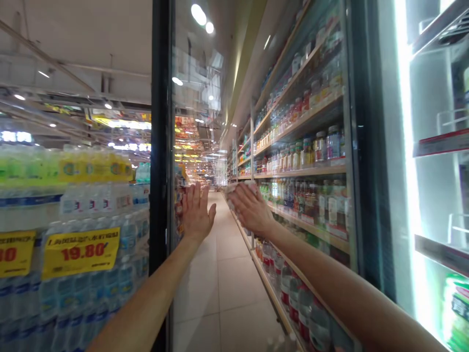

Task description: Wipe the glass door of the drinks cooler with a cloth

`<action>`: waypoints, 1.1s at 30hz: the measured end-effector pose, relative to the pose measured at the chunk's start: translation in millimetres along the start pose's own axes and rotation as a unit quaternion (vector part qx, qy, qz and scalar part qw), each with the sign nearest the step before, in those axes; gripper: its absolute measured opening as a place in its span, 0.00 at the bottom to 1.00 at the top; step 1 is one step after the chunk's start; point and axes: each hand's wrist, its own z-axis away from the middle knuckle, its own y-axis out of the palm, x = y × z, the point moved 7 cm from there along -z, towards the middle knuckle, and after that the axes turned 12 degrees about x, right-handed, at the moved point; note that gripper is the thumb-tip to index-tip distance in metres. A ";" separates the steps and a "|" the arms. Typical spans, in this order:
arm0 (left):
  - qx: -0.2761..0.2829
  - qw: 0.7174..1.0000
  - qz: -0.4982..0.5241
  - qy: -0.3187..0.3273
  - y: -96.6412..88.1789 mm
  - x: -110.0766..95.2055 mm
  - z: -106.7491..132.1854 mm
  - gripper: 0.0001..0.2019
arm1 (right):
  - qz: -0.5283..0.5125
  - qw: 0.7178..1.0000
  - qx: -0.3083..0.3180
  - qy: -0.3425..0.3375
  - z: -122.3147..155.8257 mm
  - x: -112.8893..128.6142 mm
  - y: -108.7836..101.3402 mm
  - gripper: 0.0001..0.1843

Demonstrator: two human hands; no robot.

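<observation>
A glass cooler door (220, 274) with a dark frame stands swung out in front of me. My left hand (198, 212) lies flat against the glass near the door's outer edge, fingers spread and holding nothing. To its right, my right hand (251, 208) presses a pale, folded cloth (252, 185) to the pane. The hand covers most of the cloth, and its fingers are slightly blurred. Rows of bottles on shelves show in the glass behind both hands.
Stacked packs of bottled drinks (84, 288) with yellow price signs (80, 252) stand close on the left. At right is the lit cooler interior, with shelf edges (443, 143) and a green package (456, 313). A tiled floor (234, 278) shows in the glass.
</observation>
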 end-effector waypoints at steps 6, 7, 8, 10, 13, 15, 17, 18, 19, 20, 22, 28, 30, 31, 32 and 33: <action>0.004 1.000 0.016 -0.002 0.7 1.3 0.4 0.27 | 0.012 0.997 -0.027 0.075 14.0 -39.0 -10.5 0.28; 0.005 1.000 0.017 -0.003 0.8 1.2 0.5 0.27 | 0.013 0.988 -0.051 0.146 17.8 -65.4 -19.7 0.29; 0.005 1.000 0.017 -0.004 0.8 1.0 0.5 0.27 | 0.012 0.975 -0.077 0.210 22.2 -88.8 -28.2 0.30; 0.005 1.000 0.013 -0.003 0.8 0.3 0.6 0.26 | 0.012 0.953 -0.112 0.283 29.0 -114.9 -38.1 0.31; 0.004 1.000 0.003 -0.002 0.6 -0.4 0.8 0.26 | 0.019 0.971 -0.086 0.222 26.3 -90.0 -27.6 0.30; 0.002 1.000 -0.001 0.002 0.3 -0.5 0.8 0.26 | 0.022 0.994 -0.044 0.097 23.9 -42.9 -9.3 0.28; 0.001 1.000 -0.004 0.004 0.3 -0.2 0.7 0.26 | 0.017 0.999 -0.005 -0.038 27.4 2.4 7.8 0.27; 0.000 1.000 -0.005 0.004 0.3 0.0 0.6 0.26 | 0.014 0.996 0.010 -0.082 30.7 15.2 12.9 0.26; 0.000 1.000 -0.006 0.004 0.4 0.3 0.6 0.26 | 0.012 0.995 0.019 -0.095 33.8 17.9 14.6 0.26; 0.001 1.000 -0.006 0.003 0.7 0.5 0.5 0.26 | 0.011 0.997 0.020 -0.074 36.2 9.5 12.5 0.27; 0.002 1.000 -0.001 0.000 1.0 1.1 0.9 0.26 | 0.013 0.999 -0.002 0.048 42.9 -34.7 -1.1 0.27; 0.005 1.000 0.006 0.000 1.7 -2.1 5.2 0.26 | 0.005 0.920 -0.120 0.373 83.1 -166.0 -42.9 0.31; 0.008 1.000 0.005 0.003 2.3 -4.1 6.5 0.25 | 0.005 0.923 -0.128 0.363 78.1 -155.6 -39.3 0.31; 0.008 1.000 0.005 0.002 2.5 -4.8 6.9 0.25 | 0.007 0.937 -0.118 0.330 70.1 -138.8 -33.8 0.31; 0.007 1.000 0.005 0.001 2.5 -5.3 7.3 0.25 | 0.010 0.954 -0.100 0.281 59.8 -115.9 -26.5 0.30; 0.005 1.000 0.005 0.000 2.3 -5.6 7.5 0.26 | 0.011 0.973 -0.076 0.219 48.9 -88.9 -17.9 0.30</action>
